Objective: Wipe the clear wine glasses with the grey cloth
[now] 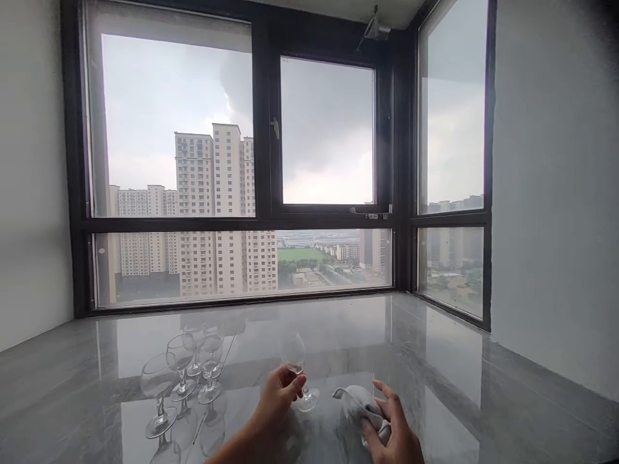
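A clear stemmed glass (294, 352) stands upright in front of me, its round foot at the grey stone surface. My left hand (284, 388) is closed around its lower bowl and stem, thumb across the front. To the right of the glass, my right hand (394, 422) grips a crumpled grey-white cloth (355, 401) between thumb and fingers, with the index finger raised. The cloth sits apart from the glass, bunched up with one corner pointing left. Part of it is hidden by my fingers.
Several similar stemmed glasses (159, 385) stand grouped on the left of the glossy grey stone sill (261, 438). A thin stick-like line (231, 345) shows beside them. Dark-framed windows (261, 222) rise behind, with white walls (551, 193) on both sides.
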Motion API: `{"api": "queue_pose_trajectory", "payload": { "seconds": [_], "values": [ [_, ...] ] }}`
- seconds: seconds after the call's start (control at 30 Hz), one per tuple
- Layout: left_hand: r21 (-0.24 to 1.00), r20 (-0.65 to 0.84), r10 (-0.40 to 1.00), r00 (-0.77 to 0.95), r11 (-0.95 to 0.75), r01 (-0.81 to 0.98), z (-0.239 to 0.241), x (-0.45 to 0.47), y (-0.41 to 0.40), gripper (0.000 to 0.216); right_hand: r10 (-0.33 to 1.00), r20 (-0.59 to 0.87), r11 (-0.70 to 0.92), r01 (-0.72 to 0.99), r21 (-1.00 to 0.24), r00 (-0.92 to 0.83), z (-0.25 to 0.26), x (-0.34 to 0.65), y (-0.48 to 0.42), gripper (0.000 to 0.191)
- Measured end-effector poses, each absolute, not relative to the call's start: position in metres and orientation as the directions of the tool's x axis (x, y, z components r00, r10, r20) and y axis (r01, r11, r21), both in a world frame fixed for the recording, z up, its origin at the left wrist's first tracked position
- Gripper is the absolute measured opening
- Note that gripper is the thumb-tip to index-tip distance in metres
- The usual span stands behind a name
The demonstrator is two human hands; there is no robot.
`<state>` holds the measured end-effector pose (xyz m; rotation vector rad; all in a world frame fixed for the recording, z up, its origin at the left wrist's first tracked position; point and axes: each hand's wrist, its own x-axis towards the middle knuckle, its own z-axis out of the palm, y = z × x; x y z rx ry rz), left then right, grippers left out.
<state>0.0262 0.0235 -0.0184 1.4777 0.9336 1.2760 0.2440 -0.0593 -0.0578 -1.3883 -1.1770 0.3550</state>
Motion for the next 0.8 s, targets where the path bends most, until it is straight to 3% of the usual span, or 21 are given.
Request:
{"api": "queue_pose_trajectory", "payload": {
  "seconds": [0.3, 0.53, 0.67, 0.8],
  "values": [
    [0.825, 0.353, 0.916, 0.19, -0.4, 0.399, -0.034, 0.019, 0.039, 0.017, 0.713, 0.636, 0.321, 0.668, -0.671, 0.295, -0.103, 0.246, -0.035, 0.047],
    [0.779, 0.307, 0.911, 0.277, -0.408, 0.476, -0.032, 0.02, 0.039, 0.015, 0.684, 0.68, 0.344, 0.706, -0.619, 0.264, -0.108, 0.245, -0.034, 0.05],
    [0.77, 0.328, 0.901, 0.284, -0.429, 0.473, -0.029, 0.021, 0.034, 0.026, 0.683, 0.687, 0.366, 0.699, -0.615, 0.247, -0.109, 0.247, -0.034, 0.05],
    [0.737, 0.323, 0.906, 0.275, -0.422, 0.527, -0.025, 0.022, 0.027, 0.01, 0.712, 0.664, 0.349, 0.703, -0.619, 0.23, -0.112, 0.249, -0.03, 0.053]
  ]
}}
